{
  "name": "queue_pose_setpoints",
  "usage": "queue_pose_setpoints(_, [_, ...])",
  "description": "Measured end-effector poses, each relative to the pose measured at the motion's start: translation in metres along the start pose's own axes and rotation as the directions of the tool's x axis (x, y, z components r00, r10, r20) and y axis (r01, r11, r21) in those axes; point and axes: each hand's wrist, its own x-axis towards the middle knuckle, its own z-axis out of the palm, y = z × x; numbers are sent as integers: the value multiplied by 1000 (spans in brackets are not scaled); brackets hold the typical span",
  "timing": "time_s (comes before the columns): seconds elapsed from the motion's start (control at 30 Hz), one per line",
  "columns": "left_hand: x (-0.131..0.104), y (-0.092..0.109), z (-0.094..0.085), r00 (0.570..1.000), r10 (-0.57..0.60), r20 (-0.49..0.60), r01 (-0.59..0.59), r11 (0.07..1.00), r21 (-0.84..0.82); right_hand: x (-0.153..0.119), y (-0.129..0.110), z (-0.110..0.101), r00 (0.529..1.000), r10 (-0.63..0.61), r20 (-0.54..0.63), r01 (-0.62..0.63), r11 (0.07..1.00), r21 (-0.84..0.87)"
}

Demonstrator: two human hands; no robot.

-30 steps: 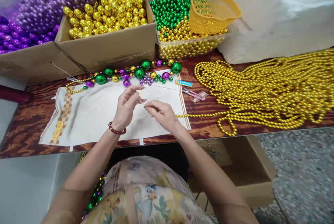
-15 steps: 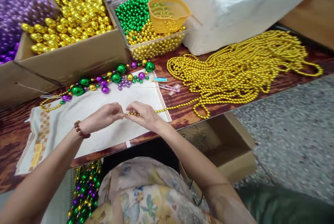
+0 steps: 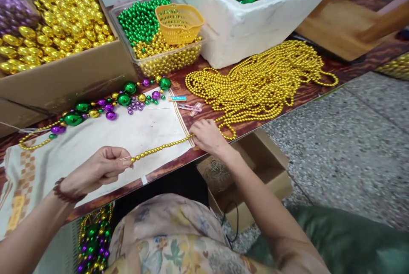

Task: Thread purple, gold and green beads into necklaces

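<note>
My left hand [image 3: 102, 165], with a bracelet [image 3: 67, 192] at the wrist, pinches the end of a gold bead strand [image 3: 162, 147], where a short bit of thin thread shows. The strand runs straight and slanting over a white cloth [image 3: 153, 125] to my right hand [image 3: 209, 137], whose fingers close over it near the cloth's right edge. Beyond that hand lies a heap of gold bead strands [image 3: 255, 82]. A garland of green, purple and gold beads [image 3: 124, 99] stretches along the back of the cloth.
At the back stand a cardboard box of gold beads [image 3: 96, 59], a clear tub [image 3: 172, 63] holding a yellow basket [image 3: 179, 27], and a foam box [image 3: 252, 31] with green beads. Pink-handled snips [image 3: 191, 108] lie right of the cloth. An open carton [image 3: 271, 154] sits below the table edge.
My hands were close together over the cloth; now they are far apart, the left further left, the right further right, with the gold strand stretched between them. The view has shifted too.
</note>
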Motion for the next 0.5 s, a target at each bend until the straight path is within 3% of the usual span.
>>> queue_pose_setpoints(0.17, [-20,-3,-17,997,25,-74,-24,1000,3,-12,32,11,997,62,-41,-61,998,20])
queue_pose_setpoints(0.3, [-24,-11,-38,973,55,-225,-41,997,66,-10,44,16,995,48,-87,-38,993,114])
queue_pose_setpoints(0.4, [-26,-16,-47,932,121,-341,-82,989,125,-8,57,-2,995,5,-95,11,986,166])
queue_pose_setpoints(0.5, [-29,-9,-43,904,219,-367,-142,964,226,-7,71,-39,979,-28,-202,81,963,259])
